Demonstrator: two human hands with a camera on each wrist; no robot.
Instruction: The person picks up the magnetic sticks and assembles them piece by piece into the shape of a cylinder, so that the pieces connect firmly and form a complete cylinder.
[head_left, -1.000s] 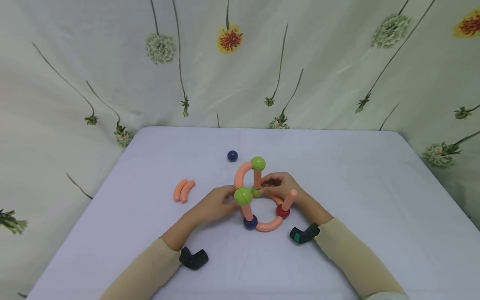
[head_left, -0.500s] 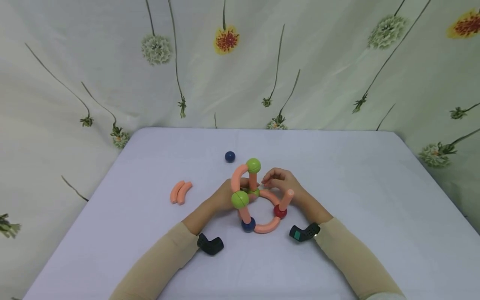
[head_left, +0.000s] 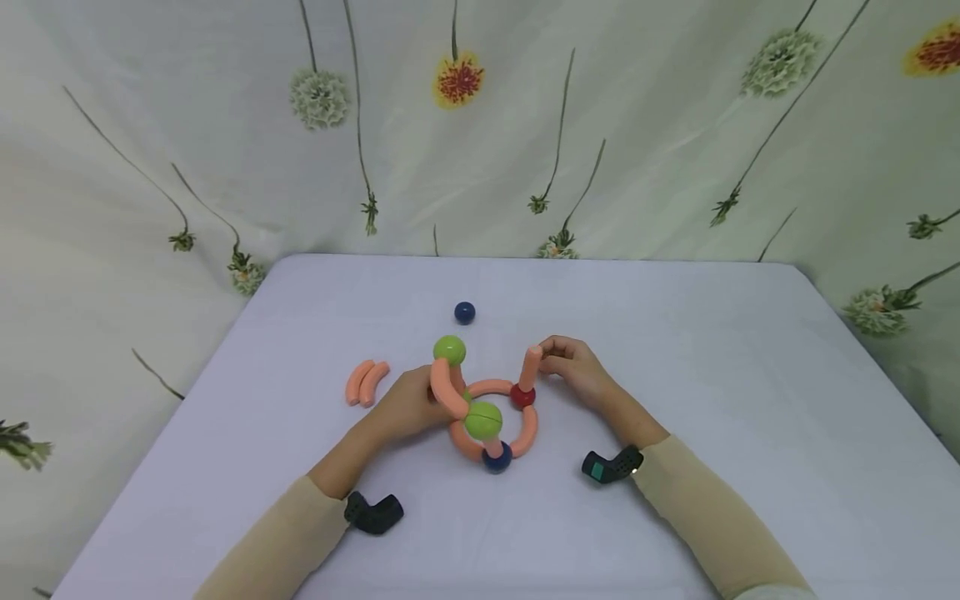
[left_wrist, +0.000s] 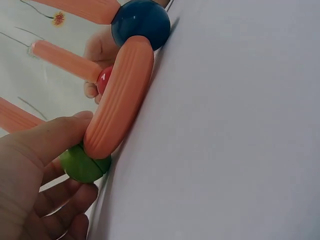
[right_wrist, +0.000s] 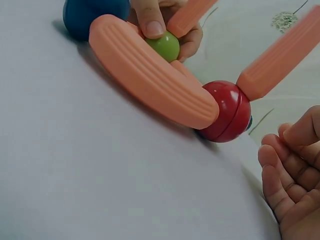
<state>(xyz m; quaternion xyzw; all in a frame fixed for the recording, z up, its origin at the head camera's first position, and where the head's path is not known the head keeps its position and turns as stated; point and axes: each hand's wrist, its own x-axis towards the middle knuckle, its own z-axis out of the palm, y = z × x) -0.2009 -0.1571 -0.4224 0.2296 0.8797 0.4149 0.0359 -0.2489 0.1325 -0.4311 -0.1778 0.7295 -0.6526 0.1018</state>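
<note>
A magnetic ball-and-rod construction stands on the table, its base a ring of curved orange rods with a blue ball, a red ball and a lower green ball. My left hand pinches that lower green ball between thumb and fingers. A straight orange rod rises from the red ball, its top end bare. Two upper green balls, one at the back and one at the front, are joined by a curved rod. Beside the red ball, my right hand holds nothing, its fingers loosely curled.
Two loose curved orange rods lie side by side to the left of the construction. Behind it a loose dark blue ball rests on the white table. A flowered cloth hangs beyond the table's far edge.
The construction has turned, its red ball going back and left, its lower green ball left. My right hand let go of the lower green ball; my left hand took hold of it.
</note>
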